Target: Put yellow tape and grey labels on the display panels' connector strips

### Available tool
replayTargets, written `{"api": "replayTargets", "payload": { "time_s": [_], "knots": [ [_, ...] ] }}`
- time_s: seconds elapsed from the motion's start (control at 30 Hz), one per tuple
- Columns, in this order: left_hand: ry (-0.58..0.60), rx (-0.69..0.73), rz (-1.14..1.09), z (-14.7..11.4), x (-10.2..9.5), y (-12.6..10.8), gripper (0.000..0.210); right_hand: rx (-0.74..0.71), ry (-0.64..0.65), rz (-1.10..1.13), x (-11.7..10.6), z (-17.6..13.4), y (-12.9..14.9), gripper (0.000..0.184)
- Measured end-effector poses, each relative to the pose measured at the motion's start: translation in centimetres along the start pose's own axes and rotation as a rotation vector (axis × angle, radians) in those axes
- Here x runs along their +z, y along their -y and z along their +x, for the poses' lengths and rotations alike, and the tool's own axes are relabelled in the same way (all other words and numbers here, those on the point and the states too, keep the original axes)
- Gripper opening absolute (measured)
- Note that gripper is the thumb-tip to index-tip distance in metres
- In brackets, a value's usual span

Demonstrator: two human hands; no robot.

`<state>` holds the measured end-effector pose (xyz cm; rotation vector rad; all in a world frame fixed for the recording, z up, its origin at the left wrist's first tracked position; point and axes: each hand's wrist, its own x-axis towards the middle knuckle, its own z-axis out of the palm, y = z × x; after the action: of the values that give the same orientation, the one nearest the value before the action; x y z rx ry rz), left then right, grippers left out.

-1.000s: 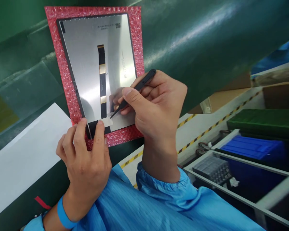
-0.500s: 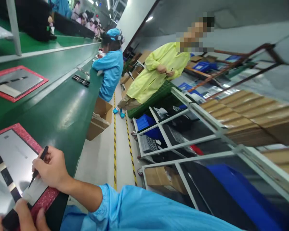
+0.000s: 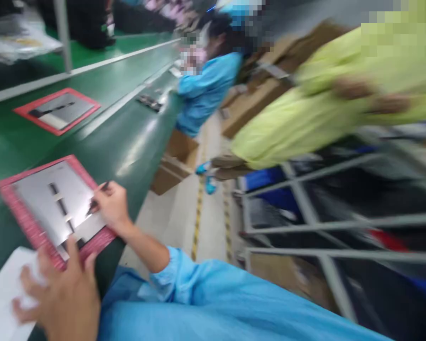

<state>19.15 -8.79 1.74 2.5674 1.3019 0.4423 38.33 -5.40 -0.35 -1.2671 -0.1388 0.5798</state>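
Plainly, our right hand (image 3: 112,204) has its fingers curled and pinches a black tool (image 3: 92,205), which slants down over the right side of the silvery panel (image 3: 42,201). That panel lies on a pink sheet (image 3: 23,219) on the green tabletop (image 3: 138,147). Our left hand (image 3: 66,291) is spread wide, its index finger reaching over the panel's near end and hiding part of it; blur keeps us from telling whether it touches. White paper (image 3: 7,296) lies beside that hand. Farther off, we see a second panel (image 3: 63,118), an open cardboard box (image 3: 172,168), a co-worker in blue (image 3: 208,87) and another in yellow-green (image 3: 287,125).
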Motion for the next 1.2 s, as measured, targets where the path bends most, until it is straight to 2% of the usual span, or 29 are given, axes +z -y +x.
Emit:
{"api": "replayTargets", "payload": {
  "time_s": [0.07, 0.17, 0.3, 0.5, 0.8, 0.9, 1.07, 1.2],
  "knots": [
    [0.048, -0.032, 0.221, -0.5, -0.4, -1.1, 0.047, -0.029, -0.042, 0.033, -0.6, -0.9, -0.3, 0.017],
    [0.131, -0.022, 0.356, -0.1, 0.6, -2.0, 0.058, -0.045, -0.065, 0.073, -1.4, -1.0, -1.6, 0.021],
    [0.159, -0.003, 0.343, 0.0, 1.3, -2.5, 0.066, -0.080, -0.062, 0.061, -1.9, -1.4, -1.9, 0.018],
    [0.111, -0.059, 0.352, -1.3, 0.3, -1.8, 0.057, -0.191, -0.070, -0.015, -2.2, -1.7, -1.5, 0.011],
    [0.190, 0.044, 0.243, -0.6, 1.0, -1.7, 0.064, -0.155, -0.070, -0.001, -2.2, -1.9, -1.7, 0.012],
    [0.183, 0.056, 0.251, -0.9, 0.0, -1.4, 0.060, -0.135, -0.072, 0.023, -2.0, -1.8, -1.8, 0.016],
    [0.204, 0.166, 0.134, -3.0, -2.8, 0.8, 0.034, -0.091, -0.061, 0.072, -2.0, -1.4, -1.4, 0.022],
    [0.060, 0.091, 0.048, -3.7, -4.1, 3.6, 0.036, -0.022, -0.029, 0.076, -3.3, -2.0, 0.0, 0.027]
  ]
}}
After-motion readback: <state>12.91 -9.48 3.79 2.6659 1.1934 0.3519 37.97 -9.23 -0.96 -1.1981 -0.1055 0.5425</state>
